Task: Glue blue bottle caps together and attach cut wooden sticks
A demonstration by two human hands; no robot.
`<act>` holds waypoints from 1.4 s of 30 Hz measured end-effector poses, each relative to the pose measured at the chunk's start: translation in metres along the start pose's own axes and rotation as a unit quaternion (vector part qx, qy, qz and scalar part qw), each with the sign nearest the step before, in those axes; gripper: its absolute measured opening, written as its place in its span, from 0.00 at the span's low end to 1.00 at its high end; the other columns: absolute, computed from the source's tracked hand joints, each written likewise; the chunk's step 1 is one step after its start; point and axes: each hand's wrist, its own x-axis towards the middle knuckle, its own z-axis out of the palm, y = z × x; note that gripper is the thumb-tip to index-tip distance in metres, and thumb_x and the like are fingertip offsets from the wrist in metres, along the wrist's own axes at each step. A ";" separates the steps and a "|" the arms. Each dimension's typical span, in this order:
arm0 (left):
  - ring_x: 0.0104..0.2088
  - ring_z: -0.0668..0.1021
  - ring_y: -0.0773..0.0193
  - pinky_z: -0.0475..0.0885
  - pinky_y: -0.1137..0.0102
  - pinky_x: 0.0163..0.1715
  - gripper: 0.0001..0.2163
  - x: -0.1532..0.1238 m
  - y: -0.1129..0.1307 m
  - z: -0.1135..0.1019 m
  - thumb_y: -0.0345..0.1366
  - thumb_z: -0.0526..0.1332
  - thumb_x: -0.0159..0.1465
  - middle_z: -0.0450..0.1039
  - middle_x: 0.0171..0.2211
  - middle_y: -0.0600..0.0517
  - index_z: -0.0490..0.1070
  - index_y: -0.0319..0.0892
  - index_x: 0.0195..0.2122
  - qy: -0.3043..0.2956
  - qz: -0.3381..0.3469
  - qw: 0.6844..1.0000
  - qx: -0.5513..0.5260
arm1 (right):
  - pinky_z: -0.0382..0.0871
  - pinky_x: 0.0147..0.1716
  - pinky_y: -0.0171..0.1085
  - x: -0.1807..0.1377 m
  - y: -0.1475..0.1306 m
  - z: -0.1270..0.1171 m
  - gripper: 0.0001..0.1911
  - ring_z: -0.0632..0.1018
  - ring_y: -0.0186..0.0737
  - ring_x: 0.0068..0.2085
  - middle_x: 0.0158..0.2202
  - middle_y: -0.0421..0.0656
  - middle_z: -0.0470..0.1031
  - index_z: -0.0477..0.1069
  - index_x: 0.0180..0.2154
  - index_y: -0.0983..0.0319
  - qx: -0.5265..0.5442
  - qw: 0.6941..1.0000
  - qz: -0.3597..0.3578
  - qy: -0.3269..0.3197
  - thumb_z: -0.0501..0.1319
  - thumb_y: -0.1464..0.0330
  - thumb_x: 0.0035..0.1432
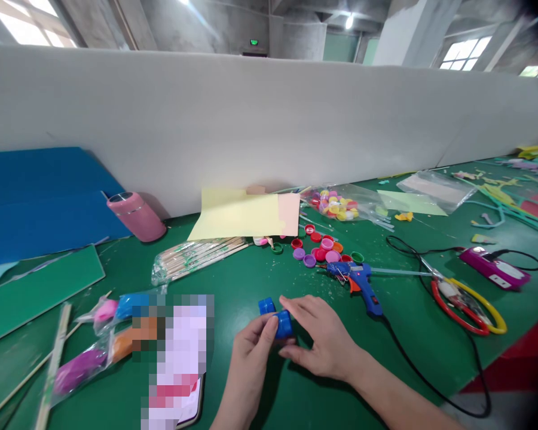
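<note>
Right now left hand (253,351) pinches blue plastic cap (283,324); right hand (325,337) fingers spread beside it, contact unclear. Hot glue gun (362,282) far right.

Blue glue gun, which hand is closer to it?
Right hand: it sits apart from the glue gun, at its near left; the left hand is farther left.

A left hand (251,352) grips a blue plastic piece (284,324) at lower center, the right hand (320,334) cupped close beside it; a blue glue gun (361,276) lies right of center, a pink flask (138,220) at center left.
</note>
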 end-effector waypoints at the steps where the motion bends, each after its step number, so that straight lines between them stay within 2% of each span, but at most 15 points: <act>1: 0.29 0.75 0.62 0.69 0.69 0.32 0.14 0.000 -0.001 0.000 0.40 0.59 0.56 0.76 0.31 0.47 0.74 0.38 0.39 0.000 -0.001 1.000 -0.009 | 0.63 0.37 0.43 0.000 0.000 0.000 0.31 0.70 0.45 0.40 0.43 0.49 0.70 0.57 0.54 0.62 -0.001 1.000 -0.001 0.006 0.57 0.56 0.52; 5: 0.31 0.74 0.63 0.68 0.71 0.31 0.13 0.000 0.001 0.003 0.39 0.60 0.55 0.76 0.30 0.47 0.75 0.37 0.37 0.008 0.010 1.000 -0.016 | 0.63 0.36 0.42 0.002 0.002 -0.001 0.22 0.70 0.43 0.39 0.41 0.47 0.71 0.63 0.50 0.60 -0.003 1.000 -0.015 0.006 0.56 0.58 0.55; 9: 0.35 0.75 0.58 0.69 0.69 0.34 0.13 -0.002 0.006 0.007 0.39 0.63 0.52 0.77 0.31 0.46 0.75 0.38 0.36 0.020 0.009 0.999 -0.037 | 0.63 0.36 0.41 0.003 0.004 -0.003 0.22 0.70 0.43 0.38 0.40 0.47 0.72 0.64 0.49 0.61 -0.001 0.999 -0.041 0.012 0.55 0.57 0.55; 12: 0.39 0.75 0.56 0.68 0.67 0.38 0.12 -0.004 0.009 0.008 0.38 0.65 0.50 0.77 0.34 0.46 0.76 0.39 0.35 0.014 0.013 1.000 -0.010 | 0.63 0.35 0.41 0.002 0.003 -0.003 0.21 0.70 0.42 0.37 0.39 0.47 0.73 0.64 0.49 0.61 0.001 0.998 -0.058 0.017 0.54 0.57 0.56; 20: 0.37 0.76 0.57 0.69 0.69 0.38 0.09 -0.005 0.016 0.010 0.36 0.64 0.50 0.78 0.34 0.48 0.77 0.40 0.32 0.037 0.052 0.997 0.048 | 0.62 0.37 0.43 0.001 0.005 0.001 0.20 0.70 0.43 0.39 0.41 0.47 0.72 0.63 0.50 0.60 0.024 0.998 -0.058 0.016 0.54 0.59 0.57; 22: 0.36 0.76 0.58 0.70 0.69 0.38 0.10 -0.004 0.014 0.008 0.35 0.64 0.49 0.78 0.34 0.48 0.76 0.41 0.33 0.042 0.059 0.996 0.056 | 0.62 0.40 0.45 -0.001 0.006 0.003 0.23 0.69 0.45 0.42 0.44 0.48 0.70 0.60 0.52 0.58 0.045 0.998 -0.038 0.011 0.56 0.59 0.55; 24: 0.36 0.77 0.58 0.70 0.68 0.38 0.12 -0.003 0.010 0.006 0.35 0.64 0.49 0.78 0.35 0.48 0.75 0.42 0.37 0.045 0.070 0.994 0.073 | 0.62 0.44 0.46 -0.004 0.006 0.004 0.32 0.68 0.47 0.46 0.50 0.49 0.65 0.53 0.56 0.59 0.094 0.996 0.000 0.014 0.58 0.57 0.51; 26: 0.39 0.76 0.57 0.69 0.67 0.41 0.15 -0.002 0.006 0.003 0.35 0.64 0.50 0.76 0.39 0.48 0.73 0.43 0.40 0.048 0.092 0.989 0.101 | 0.62 0.46 0.45 -0.007 0.005 0.004 0.36 0.68 0.46 0.47 0.53 0.50 0.61 0.49 0.58 0.60 0.174 0.983 0.055 0.023 0.59 0.57 0.50; 27: 0.41 0.75 0.57 0.68 0.66 0.42 0.17 -0.001 0.004 0.002 0.34 0.64 0.50 0.75 0.41 0.48 0.72 0.43 0.42 0.047 0.107 0.986 0.116 | 0.63 0.46 0.43 -0.008 0.004 0.003 0.34 0.69 0.44 0.46 0.52 0.50 0.61 0.49 0.57 0.60 0.218 0.972 0.084 0.026 0.58 0.58 0.52; 31: 0.47 0.71 0.56 0.64 0.64 0.48 0.19 -0.003 -0.001 0.001 0.33 0.63 0.52 0.72 0.47 0.48 0.69 0.46 0.47 0.025 0.159 0.968 0.191 | 0.67 0.41 0.40 -0.007 0.002 -0.002 0.18 0.72 0.41 0.41 0.41 0.46 0.70 0.63 0.49 0.60 0.342 0.923 0.174 0.014 0.54 0.62 0.57; 34: 0.47 0.71 0.55 0.61 0.62 0.49 0.18 -0.005 -0.002 0.001 0.33 0.62 0.52 0.72 0.46 0.48 0.69 0.48 0.46 0.016 0.190 0.946 0.263 | 0.67 0.40 0.40 -0.004 0.000 -0.001 0.15 0.72 0.42 0.40 0.38 0.45 0.72 0.68 0.44 0.60 0.408 0.888 0.210 0.005 0.55 0.62 0.56; 37: 0.48 0.70 0.55 0.60 0.61 0.50 0.18 -0.005 -0.001 0.002 0.33 0.62 0.53 0.72 0.46 0.49 0.69 0.50 0.46 0.001 0.217 0.932 0.291 | 0.66 0.39 0.38 -0.001 -0.001 0.000 0.13 0.73 0.41 0.38 0.35 0.43 0.73 0.70 0.41 0.61 0.476 0.849 0.228 -0.014 0.56 0.62 0.55; 40: 0.49 0.69 0.54 0.61 0.60 0.49 0.22 -0.004 0.000 0.003 0.33 0.63 0.51 0.68 0.49 0.47 0.67 0.48 0.48 0.006 0.199 0.945 0.260 | 0.66 0.36 0.36 -0.002 -0.001 0.002 0.13 0.73 0.38 0.36 0.34 0.42 0.74 0.70 0.39 0.62 0.503 0.826 0.255 -0.006 0.59 0.63 0.52; 42: 0.45 0.72 0.54 0.65 0.61 0.45 0.21 -0.004 0.002 0.004 0.36 0.63 0.50 0.70 0.46 0.44 0.67 0.43 0.47 0.016 0.150 0.968 0.202 | 0.66 0.35 0.35 -0.003 0.000 0.002 0.14 0.73 0.38 0.35 0.34 0.42 0.73 0.69 0.41 0.62 0.491 0.831 0.260 0.005 0.61 0.64 0.51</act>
